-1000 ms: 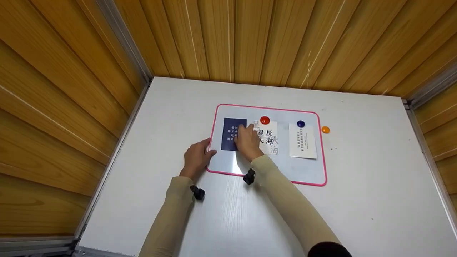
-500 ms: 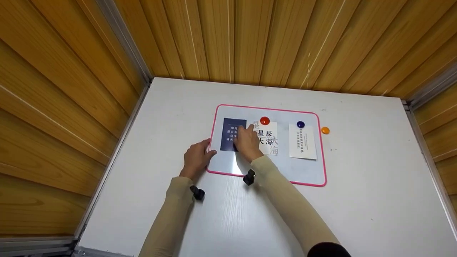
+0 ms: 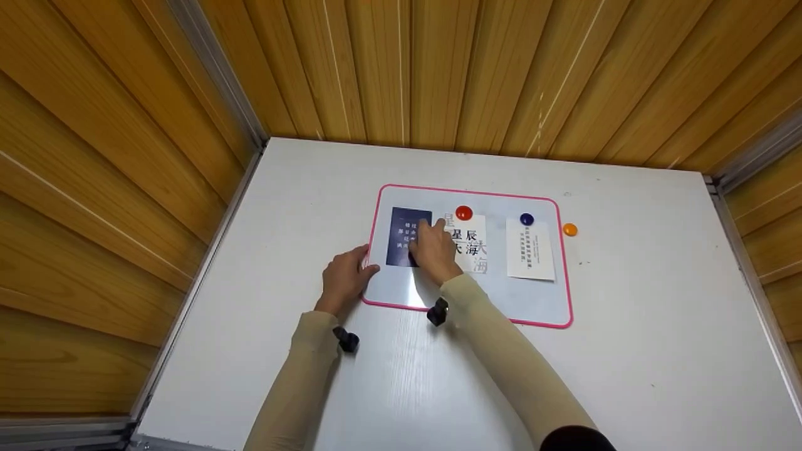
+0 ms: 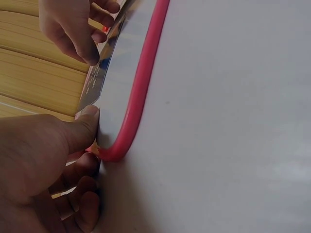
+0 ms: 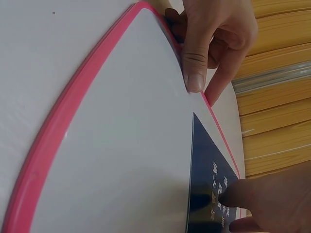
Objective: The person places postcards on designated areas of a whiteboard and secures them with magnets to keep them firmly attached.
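Note:
A whiteboard (image 3: 388, 288) with a pink frame lies on the white table. My left hand (image 3: 343, 277) grips its left edge; in the right wrist view the thumb (image 5: 196, 80) presses on the surface, with fingers bent at the outer side. A navy card (image 3: 398, 238) with white characters lies at the board's left end. Over this card's right part sits my right hand (image 3: 435, 252), fingertips down at the card and thumb touching its face. To its right a white card (image 3: 474, 260) with large black characters is partly covered by that hand.
A red round magnet (image 3: 463, 213) sits at the top of the middle card. Further right, a dark blue magnet (image 3: 527, 219) overlaps another white card (image 3: 537, 266). An orange magnet (image 3: 569, 230) lies just beyond the board's right edge. Wood-look walls (image 3: 432, 75) surround the table.
Both hands keep nearly the same places. The view shifts slightly; the cards, magnets and board stay where they were.

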`<state>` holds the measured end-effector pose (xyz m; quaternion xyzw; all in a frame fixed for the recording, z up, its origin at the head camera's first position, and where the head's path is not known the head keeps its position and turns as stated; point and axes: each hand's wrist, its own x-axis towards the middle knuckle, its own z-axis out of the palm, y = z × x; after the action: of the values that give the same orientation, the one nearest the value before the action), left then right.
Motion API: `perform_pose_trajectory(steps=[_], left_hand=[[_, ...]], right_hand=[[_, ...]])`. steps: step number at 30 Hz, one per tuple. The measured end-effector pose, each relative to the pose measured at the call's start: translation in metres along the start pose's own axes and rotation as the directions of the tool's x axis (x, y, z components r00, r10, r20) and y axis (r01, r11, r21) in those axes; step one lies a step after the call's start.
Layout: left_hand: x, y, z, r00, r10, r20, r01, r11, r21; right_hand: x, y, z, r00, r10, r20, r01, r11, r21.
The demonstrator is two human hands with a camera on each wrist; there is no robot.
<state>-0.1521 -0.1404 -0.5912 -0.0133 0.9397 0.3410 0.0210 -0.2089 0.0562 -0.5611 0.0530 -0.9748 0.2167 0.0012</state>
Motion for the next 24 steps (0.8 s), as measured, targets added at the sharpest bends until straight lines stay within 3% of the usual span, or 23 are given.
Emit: perform_pose_trajectory(steps=[18, 24], left_hand=[[0.0005, -0.0027, 0.0037, 1.0, -0.016, -0.003, 0.016, 1.0, -0.012], [0.0006, -0.0037, 0.0027, 1.0, 0.003, -0.009, -0.003, 1.0, -0.009]], right_hand=[[0.0017, -0.0001, -0.0052, 1.0, 0.012, 0.016, -0.012, 1.0, -0.011], [0.005, 0.0007, -0.0062, 0.999, -0.024, -0.04, 0.022, 0.999, -0.035]])
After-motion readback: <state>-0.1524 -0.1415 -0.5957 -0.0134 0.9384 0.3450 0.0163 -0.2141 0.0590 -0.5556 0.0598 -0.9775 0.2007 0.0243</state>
